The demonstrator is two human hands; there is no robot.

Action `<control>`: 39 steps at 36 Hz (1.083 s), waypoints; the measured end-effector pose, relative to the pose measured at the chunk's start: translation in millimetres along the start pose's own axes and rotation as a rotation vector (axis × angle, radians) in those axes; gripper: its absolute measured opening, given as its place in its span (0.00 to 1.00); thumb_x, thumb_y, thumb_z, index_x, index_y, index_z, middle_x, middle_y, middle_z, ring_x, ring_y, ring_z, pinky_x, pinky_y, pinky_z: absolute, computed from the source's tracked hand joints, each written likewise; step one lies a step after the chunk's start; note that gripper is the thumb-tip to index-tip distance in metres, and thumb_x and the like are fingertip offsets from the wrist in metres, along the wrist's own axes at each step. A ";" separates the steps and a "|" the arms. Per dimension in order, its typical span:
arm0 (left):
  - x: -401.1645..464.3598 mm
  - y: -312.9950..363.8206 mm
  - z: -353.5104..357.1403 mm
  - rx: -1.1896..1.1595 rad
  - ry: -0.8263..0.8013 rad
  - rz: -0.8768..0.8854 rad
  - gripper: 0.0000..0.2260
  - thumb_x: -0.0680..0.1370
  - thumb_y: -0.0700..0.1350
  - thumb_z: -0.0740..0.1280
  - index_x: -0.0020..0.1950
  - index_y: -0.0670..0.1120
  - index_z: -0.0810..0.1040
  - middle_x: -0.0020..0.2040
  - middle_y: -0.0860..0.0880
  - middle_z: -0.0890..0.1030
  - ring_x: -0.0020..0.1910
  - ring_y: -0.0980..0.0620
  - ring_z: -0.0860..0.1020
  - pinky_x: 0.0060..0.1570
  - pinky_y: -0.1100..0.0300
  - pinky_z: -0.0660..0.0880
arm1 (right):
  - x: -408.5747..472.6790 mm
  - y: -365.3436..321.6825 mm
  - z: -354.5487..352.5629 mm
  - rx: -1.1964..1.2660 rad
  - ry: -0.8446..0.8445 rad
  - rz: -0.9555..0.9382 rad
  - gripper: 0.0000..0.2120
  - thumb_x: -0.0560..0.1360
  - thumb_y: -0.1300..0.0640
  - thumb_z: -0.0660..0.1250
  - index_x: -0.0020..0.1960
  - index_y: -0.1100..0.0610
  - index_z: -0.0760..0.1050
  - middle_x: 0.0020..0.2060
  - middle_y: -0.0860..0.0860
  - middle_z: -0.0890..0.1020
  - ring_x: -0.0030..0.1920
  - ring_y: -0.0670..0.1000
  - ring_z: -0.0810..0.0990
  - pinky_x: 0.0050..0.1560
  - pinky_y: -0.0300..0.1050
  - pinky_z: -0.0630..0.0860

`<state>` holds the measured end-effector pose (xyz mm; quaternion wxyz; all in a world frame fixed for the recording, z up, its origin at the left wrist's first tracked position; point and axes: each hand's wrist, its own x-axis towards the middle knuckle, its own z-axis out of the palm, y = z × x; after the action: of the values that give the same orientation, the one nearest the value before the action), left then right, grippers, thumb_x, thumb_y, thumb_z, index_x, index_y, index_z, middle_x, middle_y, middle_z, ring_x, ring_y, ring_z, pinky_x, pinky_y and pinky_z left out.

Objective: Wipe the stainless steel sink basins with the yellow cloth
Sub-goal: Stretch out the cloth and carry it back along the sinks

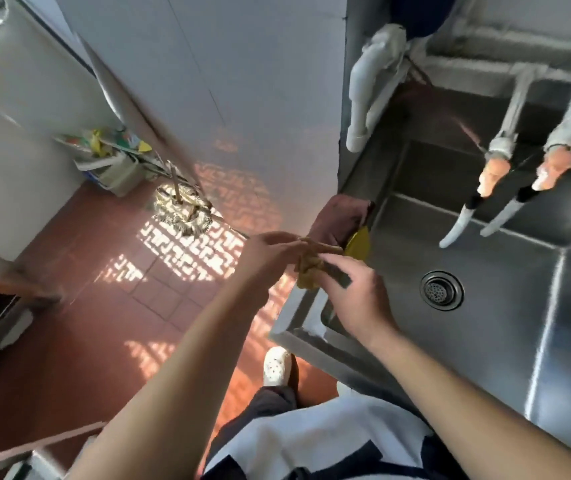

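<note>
**Sink station: surroundings, cloth and hand condition**

I am viewing the station from the head camera, which is looking steeply down. The largest item in view is the stainless steel sink [505, 341], filling the right side; I am seeing one basin clearly, with a round drain [441, 290] set in its floor. A white tiled wall [242, 98] is running down the centre and ending at the sink's left edge. Red floor tiles [104, 323] are occupying the lower left, carrying patterned patches of sunlight. A white pipe [367, 98] is hanging beside the sink's far left corner, and two taps [505, 174] with orange fittings are reaching over the basin from the back. A mop head [182, 211] is lying on the floor near the wall, with a small bin of clutter [118, 171] behind it. A dark red cloth [339, 220] is draped over the sink's left rim, touching a flat yellow item [358, 242] I cannot identify. A white shoe [276, 366] is showing below the sink's front corner.

The yellow cloth [308, 268] is appearing bunched and crumpled, dull mustard in colour, held in the air above the sink's left rim, not touching the basin.

The left hand [270, 252] is pinching the cloth's upper part with its fingers nearly closed. The right hand [356, 296] is gripping the lower part, fingers partly curled.
</note>
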<state>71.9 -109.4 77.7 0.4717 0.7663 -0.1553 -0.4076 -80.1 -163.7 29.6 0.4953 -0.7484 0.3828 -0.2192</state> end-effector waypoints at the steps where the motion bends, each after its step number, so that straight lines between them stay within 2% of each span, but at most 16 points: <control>1: 6.3 2.0 -6.2 -0.019 -0.052 -0.008 0.08 0.73 0.41 0.74 0.51 0.42 0.85 0.44 0.42 0.85 0.42 0.49 0.83 0.37 0.62 0.76 | 3.1 -4.8 1.4 0.020 0.030 0.011 0.13 0.75 0.57 0.73 0.59 0.51 0.82 0.53 0.44 0.84 0.55 0.42 0.80 0.58 0.38 0.77; 5: 26.8 7.4 -25.1 -0.060 -0.279 -0.029 0.09 0.73 0.46 0.74 0.52 0.45 0.85 0.48 0.43 0.85 0.46 0.49 0.84 0.37 0.62 0.77 | 14.4 -21.6 0.0 0.122 0.111 0.049 0.09 0.74 0.61 0.73 0.52 0.52 0.85 0.43 0.39 0.85 0.46 0.37 0.83 0.48 0.29 0.75; 8: 39.7 7.3 -31.0 -0.060 -0.458 0.020 0.15 0.70 0.47 0.77 0.56 0.46 0.83 0.52 0.46 0.85 0.53 0.47 0.83 0.47 0.57 0.78 | 22.4 -28.6 2.5 0.216 0.193 0.120 0.08 0.75 0.61 0.72 0.49 0.51 0.85 0.42 0.44 0.87 0.46 0.44 0.85 0.49 0.37 0.79; 10: 47.9 4.4 -32.0 -0.023 -0.524 0.093 0.17 0.69 0.46 0.79 0.56 0.46 0.83 0.53 0.46 0.85 0.54 0.45 0.83 0.53 0.51 0.80 | 24.3 -33.8 5.2 0.254 0.237 0.157 0.08 0.75 0.62 0.70 0.50 0.52 0.85 0.44 0.48 0.87 0.48 0.50 0.85 0.52 0.43 0.81; 11: 51.6 2.9 -32.0 0.003 -0.538 0.138 0.16 0.69 0.47 0.79 0.55 0.47 0.84 0.52 0.47 0.85 0.53 0.45 0.83 0.55 0.50 0.80 | 24.0 -35.7 6.1 0.269 0.247 0.169 0.09 0.76 0.63 0.70 0.49 0.52 0.85 0.44 0.49 0.87 0.48 0.50 0.85 0.52 0.43 0.81; 14: 58.6 3.2 -31.2 0.029 -0.610 0.229 0.11 0.72 0.45 0.77 0.53 0.46 0.84 0.50 0.48 0.84 0.49 0.49 0.83 0.46 0.56 0.80 | 20.5 -41.6 6.1 0.291 0.285 0.209 0.10 0.76 0.65 0.68 0.48 0.52 0.83 0.43 0.48 0.87 0.46 0.46 0.84 0.49 0.36 0.79; 17: 65.5 3.4 -30.5 0.077 -0.659 0.288 0.08 0.74 0.40 0.75 0.52 0.47 0.84 0.48 0.46 0.84 0.44 0.49 0.83 0.41 0.59 0.79 | 18.0 -38.2 0.0 0.289 0.327 0.253 0.08 0.78 0.65 0.66 0.51 0.57 0.83 0.44 0.49 0.87 0.45 0.44 0.84 0.48 0.34 0.78; 19: 68.7 3.4 -28.8 0.121 -0.653 0.315 0.07 0.75 0.41 0.74 0.51 0.48 0.84 0.48 0.47 0.84 0.45 0.48 0.83 0.43 0.57 0.82 | 19.2 -30.1 -9.2 0.265 0.348 0.294 0.08 0.79 0.63 0.66 0.52 0.56 0.83 0.44 0.49 0.86 0.46 0.45 0.84 0.49 0.36 0.78; 23: 77.1 -0.9 -17.5 0.242 -0.549 0.329 0.03 0.75 0.42 0.73 0.48 0.47 0.85 0.44 0.46 0.83 0.42 0.45 0.83 0.39 0.53 0.83 | 31.3 -3.2 -33.6 0.112 0.364 0.330 0.07 0.78 0.57 0.68 0.53 0.52 0.83 0.48 0.49 0.85 0.51 0.52 0.83 0.57 0.51 0.79; 25: 80.7 -4.8 -6.7 0.350 -0.535 0.357 0.04 0.73 0.42 0.73 0.47 0.46 0.85 0.42 0.48 0.84 0.40 0.46 0.83 0.41 0.48 0.83 | 40.2 9.4 -42.2 0.020 0.360 0.342 0.06 0.76 0.57 0.69 0.51 0.53 0.83 0.49 0.48 0.83 0.51 0.50 0.81 0.59 0.52 0.78; 29: 75.0 -7.5 20.8 0.472 -0.545 0.348 0.02 0.74 0.42 0.72 0.46 0.47 0.84 0.37 0.52 0.83 0.34 0.49 0.83 0.38 0.49 0.82 | 60.7 29.9 -56.6 -0.061 0.302 0.384 0.04 0.75 0.55 0.71 0.48 0.53 0.84 0.49 0.51 0.82 0.50 0.51 0.81 0.58 0.54 0.77; 32: 73.2 -7.6 39.3 0.405 -0.532 0.233 0.02 0.76 0.43 0.71 0.46 0.46 0.83 0.37 0.51 0.84 0.34 0.50 0.83 0.38 0.50 0.83 | 82.9 41.6 -67.7 -0.087 0.287 0.387 0.07 0.73 0.54 0.73 0.49 0.56 0.84 0.48 0.51 0.82 0.50 0.52 0.81 0.57 0.55 0.78; 35: 76.9 -6.6 50.5 0.184 -0.515 0.023 0.03 0.77 0.45 0.71 0.45 0.46 0.82 0.39 0.47 0.83 0.33 0.49 0.80 0.33 0.55 0.79 | 111.4 44.5 -71.5 -0.136 0.245 0.347 0.09 0.74 0.53 0.72 0.51 0.56 0.84 0.50 0.51 0.81 0.52 0.52 0.80 0.57 0.51 0.78; 39: 98.7 -9.7 47.3 -0.019 -0.351 -0.113 0.03 0.76 0.43 0.72 0.43 0.45 0.82 0.38 0.47 0.82 0.36 0.54 0.81 0.36 0.63 0.77 | 157.6 41.0 -49.6 -0.102 0.150 0.271 0.09 0.76 0.54 0.70 0.54 0.57 0.82 0.51 0.51 0.79 0.51 0.48 0.78 0.54 0.41 0.74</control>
<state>95.1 -194.2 11.7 0.4209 0.6864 -0.1880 -0.5625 -33.5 -325.5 4.8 0.4517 -0.6955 0.5269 -0.1860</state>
